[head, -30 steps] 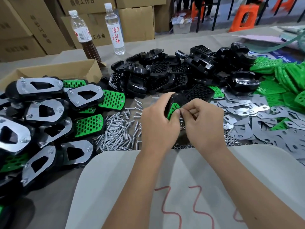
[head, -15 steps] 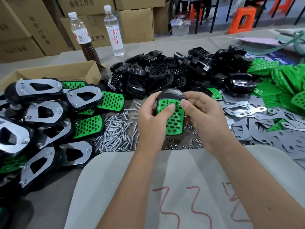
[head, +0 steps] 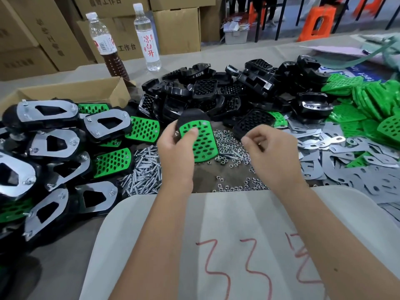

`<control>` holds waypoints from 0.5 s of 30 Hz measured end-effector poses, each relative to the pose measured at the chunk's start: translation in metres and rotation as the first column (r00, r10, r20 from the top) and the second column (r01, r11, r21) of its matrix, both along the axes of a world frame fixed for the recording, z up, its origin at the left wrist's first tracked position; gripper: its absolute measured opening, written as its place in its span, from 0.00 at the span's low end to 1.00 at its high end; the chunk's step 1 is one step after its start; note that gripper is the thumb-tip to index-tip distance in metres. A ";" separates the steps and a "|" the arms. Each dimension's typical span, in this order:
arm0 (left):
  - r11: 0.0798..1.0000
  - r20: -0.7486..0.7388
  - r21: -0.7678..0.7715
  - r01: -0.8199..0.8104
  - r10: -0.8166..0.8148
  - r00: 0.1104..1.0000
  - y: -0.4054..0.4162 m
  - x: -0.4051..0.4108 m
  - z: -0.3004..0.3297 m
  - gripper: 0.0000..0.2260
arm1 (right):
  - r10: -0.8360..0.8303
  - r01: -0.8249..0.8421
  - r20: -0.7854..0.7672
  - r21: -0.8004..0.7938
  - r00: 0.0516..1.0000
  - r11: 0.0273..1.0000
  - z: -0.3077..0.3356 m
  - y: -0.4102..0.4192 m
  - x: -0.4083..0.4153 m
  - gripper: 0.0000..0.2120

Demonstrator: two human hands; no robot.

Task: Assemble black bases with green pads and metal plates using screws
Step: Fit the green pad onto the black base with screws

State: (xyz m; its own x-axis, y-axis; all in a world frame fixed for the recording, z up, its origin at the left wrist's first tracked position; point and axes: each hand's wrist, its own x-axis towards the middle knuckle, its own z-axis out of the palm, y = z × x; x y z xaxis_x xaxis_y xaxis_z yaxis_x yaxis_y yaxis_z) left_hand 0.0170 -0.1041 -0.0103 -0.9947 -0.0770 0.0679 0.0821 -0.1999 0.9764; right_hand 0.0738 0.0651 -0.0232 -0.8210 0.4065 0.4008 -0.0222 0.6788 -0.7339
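My left hand [head: 175, 152] holds a black base with a green perforated pad [head: 200, 142] on it, thumb pressed on the pad's upper left, above the table's middle. My right hand [head: 271, 152] hovers to the right of it, apart from the pad, fingers curled; whether they pinch anything I cannot tell. Screws [head: 144, 169] lie heaped left of my left hand. Small nuts [head: 230, 146] are scattered under and between my hands. Loose metal plates [head: 350, 169] cover the table at right. Bare black bases [head: 216, 92] are piled behind.
Finished pieces with metal plates [head: 54, 135] are stacked at left, before an open cardboard box [head: 71, 92]. Green pads [head: 372, 102] heap at far right. Two bottles [head: 149, 37] and cartons stand behind. A white board with red marks [head: 227, 245] lies under my forearms.
My right hand has let go of the pad and drawn away to the right. My left hand keeps the base, now turned with its green pad facing up.
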 end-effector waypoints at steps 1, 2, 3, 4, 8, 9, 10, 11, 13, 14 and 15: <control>0.999 0.032 0.035 -0.012 0.011 0.999 -0.004 -0.003 0.001 0.11 | -0.022 0.006 0.110 0.144 0.994 0.990 0.001 -0.002 0.001 0.05; 0.998 0.052 0.061 -0.017 0.014 0.999 -0.006 -0.006 0.002 0.13 | -0.038 -0.014 0.208 0.242 0.977 0.970 0.001 -0.005 0.001 0.06; 0.997 0.066 0.072 -0.019 0.014 0.998 -0.008 -0.008 0.003 0.14 | -0.046 -0.037 0.273 0.293 0.961 0.955 0.002 -0.009 0.001 0.07; 0.997 0.077 0.069 -0.016 0.011 0.997 -0.008 -0.009 0.004 0.16 | -0.047 -0.058 0.314 0.317 0.948 0.947 0.004 -0.011 0.001 0.07; 0.999 0.098 0.004 0.034 -0.034 0.995 -0.004 -0.004 0.001 0.17 | -0.050 -0.122 0.382 0.413 0.923 0.902 0.010 -0.016 0.002 0.08; 0.999 0.098 -0.007 0.049 -0.048 0.994 -0.002 -0.002 0.001 0.17 | -0.051 -0.140 0.402 0.431 0.914 0.892 0.009 -0.017 0.003 0.09; 0.998 0.100 -0.009 0.061 -0.059 0.993 0.001 -0.001 0.002 0.16 | -0.046 -0.158 0.420 0.439 0.906 0.884 0.009 -0.017 0.004 0.09; 0.998 0.106 -0.002 0.071 -0.070 0.992 0.002 0.000 0.003 0.17 | -0.033 -0.176 0.432 0.434 0.901 0.883 0.009 -0.018 0.005 0.08; 0.996 0.121 0.036 0.085 -0.089 0.989 0.004 0.001 0.004 0.20 | 0.003 -0.185 0.405 0.409 0.914 0.894 0.008 -0.016 0.005 0.05; 0.995 0.124 0.047 0.093 -0.098 0.987 0.004 0.000 0.003 0.21 | 0.016 -0.167 0.367 0.383 0.930 0.909 0.007 -0.015 0.004 0.04; 0.993 0.127 0.047 0.104 -0.109 0.986 0.003 -0.001 0.002 0.22 | 0.029 -0.144 0.322 0.342 0.946 0.928 0.008 -0.014 0.004 0.06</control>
State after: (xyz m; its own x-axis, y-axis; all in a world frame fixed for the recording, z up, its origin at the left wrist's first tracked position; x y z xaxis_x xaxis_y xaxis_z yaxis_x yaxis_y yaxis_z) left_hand 0.0160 -0.1010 -0.0080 -0.9976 0.0297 -0.0624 -0.0677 -0.2403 0.9683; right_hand 0.0776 0.0506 -0.0154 -0.9515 0.2054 0.2290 0.0928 0.9015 -0.4227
